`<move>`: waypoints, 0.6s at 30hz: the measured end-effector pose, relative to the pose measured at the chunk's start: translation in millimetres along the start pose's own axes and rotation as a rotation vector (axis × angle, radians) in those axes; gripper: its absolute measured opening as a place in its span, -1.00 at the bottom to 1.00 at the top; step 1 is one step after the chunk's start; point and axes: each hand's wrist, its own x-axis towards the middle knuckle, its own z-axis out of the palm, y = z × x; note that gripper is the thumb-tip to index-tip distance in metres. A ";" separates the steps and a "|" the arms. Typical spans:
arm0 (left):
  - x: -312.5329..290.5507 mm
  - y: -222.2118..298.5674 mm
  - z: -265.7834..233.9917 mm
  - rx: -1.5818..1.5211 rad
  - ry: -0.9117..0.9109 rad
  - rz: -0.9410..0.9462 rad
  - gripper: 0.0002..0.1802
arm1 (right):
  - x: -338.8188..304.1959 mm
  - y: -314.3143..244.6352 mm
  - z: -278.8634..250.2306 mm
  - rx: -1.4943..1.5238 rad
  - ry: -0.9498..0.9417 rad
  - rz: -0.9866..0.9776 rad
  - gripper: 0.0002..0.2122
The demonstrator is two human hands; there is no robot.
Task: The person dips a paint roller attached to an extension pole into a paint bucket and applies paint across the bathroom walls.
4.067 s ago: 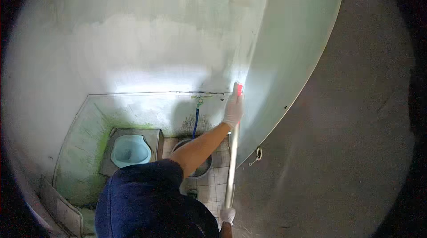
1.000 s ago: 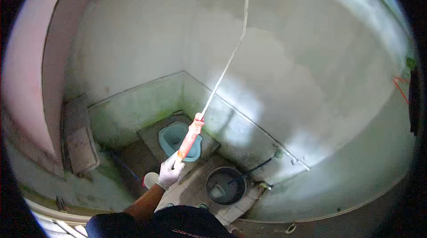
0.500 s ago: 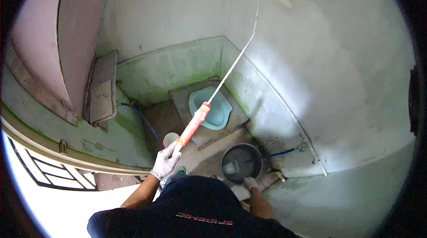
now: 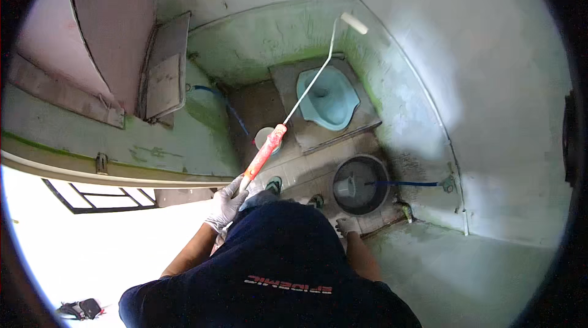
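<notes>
Long-handled paint roller (image 4: 306,92) slanting from seven o'clock up toward one o'clock; red-orange grip (image 4: 264,151) at the low end, thin pale pole crossing over the blue squat toilet, white roller sleeve (image 4: 354,23) pressing against the green-stained corner wall.

Seen from above, the person's left hand (image 4: 226,205), in a pale glove, is raised in front of the chest, fingers (image 4: 236,188) curled into a closed grip. Its bare forearm slants down toward the lower left. The right hand (image 4: 346,226), also gloved, hangs lower beside the body, forearm bare; its grip cannot be made out.
</notes>
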 end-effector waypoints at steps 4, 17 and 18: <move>-15.7 -23.9 -6.7 0.097 0.049 -0.053 -0.45 | 2.2 -4.3 -1.1 0.029 0.051 -0.012 -0.69; -52.1 -103.7 10.4 0.274 0.176 -0.157 -0.48 | 18.1 -4.4 -22.0 -0.030 0.031 -0.262 -0.73; -57.3 -100.5 7.0 0.360 0.159 -0.157 -0.48 | 10.0 -5.9 -22.5 -0.091 0.051 -0.204 -0.75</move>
